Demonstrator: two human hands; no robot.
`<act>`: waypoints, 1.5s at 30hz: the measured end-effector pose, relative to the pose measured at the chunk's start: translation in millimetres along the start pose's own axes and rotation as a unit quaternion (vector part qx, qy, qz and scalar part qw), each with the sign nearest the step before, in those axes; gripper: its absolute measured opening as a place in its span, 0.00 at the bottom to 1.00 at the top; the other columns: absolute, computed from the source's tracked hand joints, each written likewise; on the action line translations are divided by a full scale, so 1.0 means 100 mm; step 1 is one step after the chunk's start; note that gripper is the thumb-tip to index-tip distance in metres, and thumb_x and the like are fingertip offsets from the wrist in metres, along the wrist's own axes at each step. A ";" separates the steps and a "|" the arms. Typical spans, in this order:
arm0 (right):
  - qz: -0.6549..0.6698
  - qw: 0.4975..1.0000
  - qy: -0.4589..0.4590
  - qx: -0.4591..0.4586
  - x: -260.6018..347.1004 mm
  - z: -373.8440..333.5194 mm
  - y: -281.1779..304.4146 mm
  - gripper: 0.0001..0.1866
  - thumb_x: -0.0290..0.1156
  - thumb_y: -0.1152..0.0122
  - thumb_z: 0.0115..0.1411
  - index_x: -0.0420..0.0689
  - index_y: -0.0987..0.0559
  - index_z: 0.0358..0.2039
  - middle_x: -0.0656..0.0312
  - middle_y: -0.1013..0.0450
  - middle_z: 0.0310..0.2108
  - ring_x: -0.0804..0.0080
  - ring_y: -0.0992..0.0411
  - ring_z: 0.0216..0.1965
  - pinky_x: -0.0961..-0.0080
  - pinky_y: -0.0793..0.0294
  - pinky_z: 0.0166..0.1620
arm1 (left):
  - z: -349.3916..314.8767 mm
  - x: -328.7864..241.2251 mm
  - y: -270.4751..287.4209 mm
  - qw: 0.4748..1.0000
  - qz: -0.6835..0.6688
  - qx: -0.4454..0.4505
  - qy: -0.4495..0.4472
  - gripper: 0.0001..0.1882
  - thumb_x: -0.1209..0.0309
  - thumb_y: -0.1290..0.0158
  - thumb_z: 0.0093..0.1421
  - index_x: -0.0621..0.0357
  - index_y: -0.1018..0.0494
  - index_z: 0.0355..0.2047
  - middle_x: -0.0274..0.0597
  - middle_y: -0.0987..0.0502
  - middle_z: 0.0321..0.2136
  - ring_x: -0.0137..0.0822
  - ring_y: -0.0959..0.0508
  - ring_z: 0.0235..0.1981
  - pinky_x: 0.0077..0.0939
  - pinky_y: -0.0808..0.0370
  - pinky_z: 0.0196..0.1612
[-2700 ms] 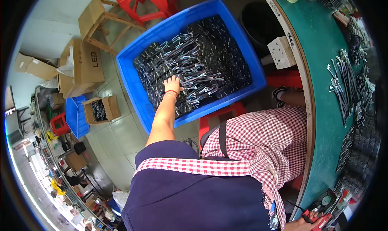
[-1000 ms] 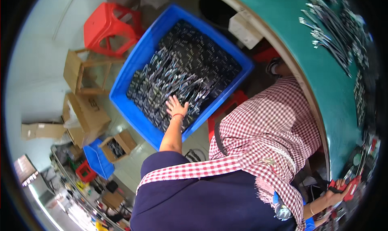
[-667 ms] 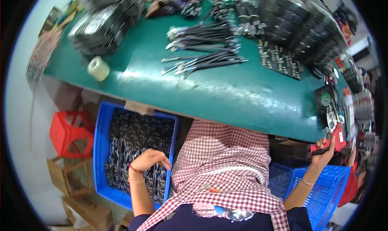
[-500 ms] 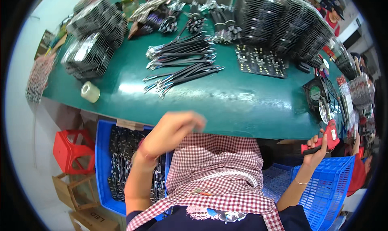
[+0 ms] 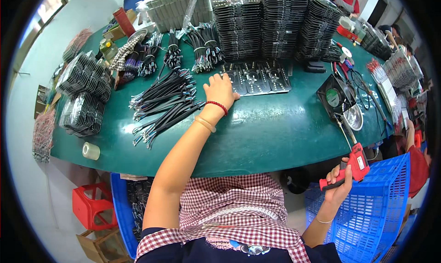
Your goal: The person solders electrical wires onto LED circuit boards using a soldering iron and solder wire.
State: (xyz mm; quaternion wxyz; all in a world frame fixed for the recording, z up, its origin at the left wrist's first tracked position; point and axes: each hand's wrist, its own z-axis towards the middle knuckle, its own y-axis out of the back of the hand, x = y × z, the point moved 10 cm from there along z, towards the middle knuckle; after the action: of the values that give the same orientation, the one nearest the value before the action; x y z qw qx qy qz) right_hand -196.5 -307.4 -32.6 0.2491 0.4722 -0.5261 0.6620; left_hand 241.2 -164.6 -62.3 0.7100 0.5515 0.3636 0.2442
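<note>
Right hand (image 5: 338, 180) squeezes one red tool (image 5: 357, 163), 4 o'clock. Left hand (image 5: 219, 91) is at one black panel (image 5: 258, 80), 1 o'clock; can't tell if it grips.

Soft glare brightens the tabletop (image 5: 257, 136) (edges curve)

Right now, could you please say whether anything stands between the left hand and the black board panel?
Nothing visible does: the left hand is at the left end of the black board panel; stacked boards stand beyond it.
</note>
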 end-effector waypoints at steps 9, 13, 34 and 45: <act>0.026 0.999 -0.016 0.019 -0.09 0.11 -0.15 0.16 0.40 0.54 0.68 0.40 0.32 0.48 0.65 0.37 0.19 0.82 0.42 0.14 0.83 0.38 0.21 | -0.87 -0.47 0.70 0.969 -0.056 -0.154 -0.184 0.36 0.58 0.34 0.45 0.65 0.34 0.51 0.50 0.32 0.36 0.48 0.27 0.36 0.33 0.27 0.39; 0.030 0.999 -0.025 0.022 -0.13 0.10 -0.12 0.16 0.40 0.54 0.68 0.40 0.33 0.48 0.65 0.37 0.18 0.82 0.42 0.14 0.83 0.38 0.21 | -1.54 -0.41 0.68 0.966 -0.072 -0.101 -0.227 0.32 0.57 0.36 0.46 0.65 0.29 0.47 0.50 0.28 0.39 0.46 0.27 0.40 0.37 0.29 0.43; 0.024 0.999 -0.033 0.018 -0.13 0.09 -0.06 0.16 0.39 0.55 0.69 0.40 0.33 0.48 0.64 0.36 0.19 0.81 0.41 0.15 0.82 0.37 0.20 | 0.11 -0.85 0.02 0.986 0.049 -0.056 -0.149 0.47 0.47 0.32 0.38 0.61 0.37 0.54 0.51 0.34 0.53 0.52 0.36 0.57 0.62 0.42 0.56; 0.026 1.000 0.001 0.004 0.06 0.10 0.03 0.15 0.38 0.55 0.68 0.40 0.32 0.47 0.64 0.38 0.19 0.82 0.43 0.14 0.82 0.38 0.21 | 0.24 -1.57 0.00 0.944 0.088 -0.027 -0.316 0.34 0.52 0.37 0.48 0.62 0.32 0.48 0.48 0.30 0.46 0.47 0.27 0.47 0.40 0.27 0.46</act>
State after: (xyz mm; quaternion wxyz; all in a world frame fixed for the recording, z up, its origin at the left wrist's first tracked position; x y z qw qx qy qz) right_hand -198.3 -318.3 -28.4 0.2309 0.4587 -0.5349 0.6709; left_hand 163.3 -296.3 -20.3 0.7786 0.6109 0.0640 0.1283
